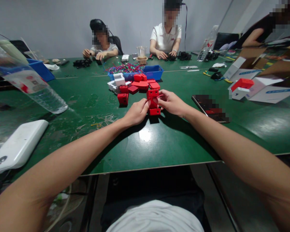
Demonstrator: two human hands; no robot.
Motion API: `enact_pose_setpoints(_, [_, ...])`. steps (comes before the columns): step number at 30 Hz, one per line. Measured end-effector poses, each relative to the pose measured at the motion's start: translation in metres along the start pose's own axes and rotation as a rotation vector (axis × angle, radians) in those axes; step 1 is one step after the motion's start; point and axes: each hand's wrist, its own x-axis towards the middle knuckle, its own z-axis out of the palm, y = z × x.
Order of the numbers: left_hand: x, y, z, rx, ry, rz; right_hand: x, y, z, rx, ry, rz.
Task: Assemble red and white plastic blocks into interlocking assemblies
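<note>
Both hands grip the same red plastic part, a boxy piece with small dark holes, held just over the green table. My left hand is closed on its left side, thumb against the lower half. From the right, my right hand pinches it near its middle; some fingers are hidden behind the part. Left of my hands a separate red block rests on the table. Behind it lie white plastic pieces and a heap of red pieces.
A blue bin with coloured wires stands behind the heap. To the right lie a phone and white boxes. At left are a bottle and a white device. Co-workers sit across the table.
</note>
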Motion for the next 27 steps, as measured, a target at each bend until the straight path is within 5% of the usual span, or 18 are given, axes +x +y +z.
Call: enact_pose_setpoints(27, [0.0017,-0.0033,-0.0009,-0.015,0.014,0.015,-0.0026,-0.0096,0.0028,0.032,0.020,0.061])
